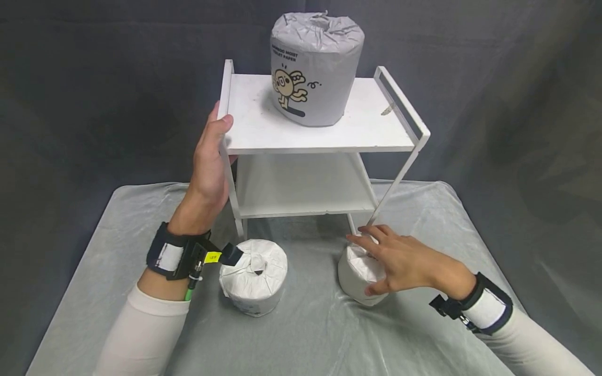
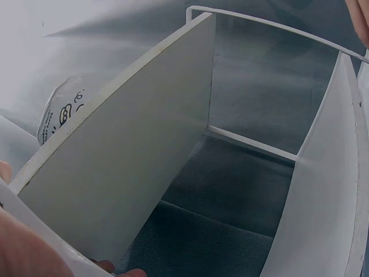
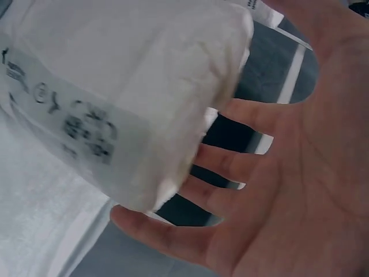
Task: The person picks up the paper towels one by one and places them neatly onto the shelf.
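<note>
A white two-shelf rack (image 1: 357,128) stands on the cloth-covered table. My left hand (image 1: 218,141) grips its left side frame at the top shelf, thumb on the shelf edge; in the left wrist view the hand (image 2: 23,248) shows at the rack's (image 2: 144,150) corner. A grey-wrapped paper roll (image 1: 312,68) with a cartoon print stands on the top shelf. My right hand (image 1: 395,258) rests with spread, straight fingers over a white wrapped roll (image 1: 357,279) on the table by the rack's right front leg. Up close, that roll (image 3: 115,81) lies just before my open palm (image 3: 300,161).
A second white wrapped roll (image 1: 254,282) stands on the table in front of the rack, near my left wrist. The rack's lower shelf (image 1: 301,188) holds nothing. The pale cloth (image 1: 310,334) covers the table; a dark backdrop hangs behind.
</note>
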The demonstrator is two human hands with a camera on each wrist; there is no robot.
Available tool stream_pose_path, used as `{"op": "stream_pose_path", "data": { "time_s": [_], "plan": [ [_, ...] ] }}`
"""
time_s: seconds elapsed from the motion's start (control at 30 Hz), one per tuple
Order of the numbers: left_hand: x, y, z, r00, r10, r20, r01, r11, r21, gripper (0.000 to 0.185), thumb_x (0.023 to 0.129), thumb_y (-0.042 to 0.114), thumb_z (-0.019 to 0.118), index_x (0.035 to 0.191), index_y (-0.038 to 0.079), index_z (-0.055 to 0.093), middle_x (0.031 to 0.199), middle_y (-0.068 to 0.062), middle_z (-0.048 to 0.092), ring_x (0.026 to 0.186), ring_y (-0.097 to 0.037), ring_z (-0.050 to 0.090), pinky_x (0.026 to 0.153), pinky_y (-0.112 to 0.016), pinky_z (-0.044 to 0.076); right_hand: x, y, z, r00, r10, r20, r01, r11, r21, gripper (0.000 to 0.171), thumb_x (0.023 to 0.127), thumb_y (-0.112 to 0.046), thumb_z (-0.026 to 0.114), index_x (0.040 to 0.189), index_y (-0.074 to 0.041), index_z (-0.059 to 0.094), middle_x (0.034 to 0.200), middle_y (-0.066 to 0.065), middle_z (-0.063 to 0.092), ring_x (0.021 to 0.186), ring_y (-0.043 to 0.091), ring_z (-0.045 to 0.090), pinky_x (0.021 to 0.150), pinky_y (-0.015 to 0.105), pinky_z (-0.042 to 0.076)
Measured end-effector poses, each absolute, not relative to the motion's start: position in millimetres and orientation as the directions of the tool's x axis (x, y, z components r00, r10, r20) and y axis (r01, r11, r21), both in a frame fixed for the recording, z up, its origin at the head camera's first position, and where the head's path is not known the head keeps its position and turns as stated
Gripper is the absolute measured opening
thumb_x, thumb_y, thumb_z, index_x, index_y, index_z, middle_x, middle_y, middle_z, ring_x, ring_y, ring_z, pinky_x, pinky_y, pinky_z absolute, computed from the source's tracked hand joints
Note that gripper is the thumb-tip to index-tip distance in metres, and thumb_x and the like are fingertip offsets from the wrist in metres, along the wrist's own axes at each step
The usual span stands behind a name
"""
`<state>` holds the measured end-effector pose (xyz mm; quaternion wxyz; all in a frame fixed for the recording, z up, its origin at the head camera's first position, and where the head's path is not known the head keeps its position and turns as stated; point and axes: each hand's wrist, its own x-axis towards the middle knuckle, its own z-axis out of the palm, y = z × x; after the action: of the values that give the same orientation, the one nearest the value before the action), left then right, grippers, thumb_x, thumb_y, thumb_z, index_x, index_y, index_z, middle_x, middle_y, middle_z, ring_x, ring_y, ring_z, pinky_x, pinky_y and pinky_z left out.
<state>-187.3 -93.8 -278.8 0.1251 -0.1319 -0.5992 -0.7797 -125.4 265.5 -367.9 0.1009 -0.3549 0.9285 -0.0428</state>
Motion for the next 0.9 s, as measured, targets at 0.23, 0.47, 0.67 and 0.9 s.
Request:
{"op": "stream_pose_path", "data": {
  "time_s": [0.23, 0.47, 0.67, 0.9],
  "plan": [
    [-187.8, -94.4, -279.5, -0.934, -0.038, 0.356, 0.354, -0.244, 0.903, 0.076, 0.101, 0.034, 0.037, 0.171, 0.014, 0.014, 0.174, -0.006, 0.017, 0.155, -0.027, 0.017, 0.118, -0.069, 0.006, -127.0, 266.0, -386.3, -0.731, -0.659, -0.177, -0.636, 0.752, -0.172, 0.113, 0.072, -0.045, 0.096, 0.165, -0.022, 0.036, 0.157, 0.024, 0.041, 0.142, 0.045, 0.044, 0.075, 0.057, 0.059],
    [-187.7, -93.7, -278.0, -0.932, -0.030, 0.362, 0.357, -0.253, 0.899, 0.076, 0.101, 0.033, 0.037, 0.171, 0.014, 0.014, 0.174, -0.006, 0.018, 0.154, -0.027, 0.018, 0.118, -0.068, 0.007, -128.8, 263.7, -398.6, -0.747, -0.654, -0.123, -0.636, 0.756, -0.157, 0.110, 0.069, -0.038, 0.097, 0.161, -0.021, 0.041, 0.153, 0.023, 0.044, 0.134, 0.044, 0.049, 0.069, 0.055, 0.059],
    [-188.3, -94.2, -278.4, -0.933, -0.030, 0.360, 0.356, -0.248, 0.901, 0.077, 0.101, 0.033, 0.036, 0.171, 0.014, 0.013, 0.175, -0.006, 0.015, 0.156, -0.028, 0.016, 0.118, -0.069, 0.005, -129.7, 263.9, -400.7, -0.737, -0.670, -0.086, -0.656, 0.740, -0.149, 0.106, 0.067, -0.038, 0.098, 0.157, -0.017, 0.046, 0.144, 0.017, 0.048, 0.125, 0.038, 0.053, 0.067, 0.048, 0.058],
    [-189.0, -94.2, -279.0, -0.933, -0.025, 0.359, 0.353, -0.256, 0.900, 0.076, 0.101, 0.033, 0.036, 0.171, 0.014, 0.013, 0.176, -0.005, 0.014, 0.156, -0.028, 0.016, 0.119, -0.070, 0.004, -129.3, 265.1, -401.3, -0.735, -0.674, -0.077, -0.659, 0.736, -0.156, 0.106, 0.067, -0.037, 0.099, 0.157, -0.017, 0.047, 0.142, 0.015, 0.049, 0.122, 0.037, 0.054, 0.069, 0.046, 0.058]
  ]
}}
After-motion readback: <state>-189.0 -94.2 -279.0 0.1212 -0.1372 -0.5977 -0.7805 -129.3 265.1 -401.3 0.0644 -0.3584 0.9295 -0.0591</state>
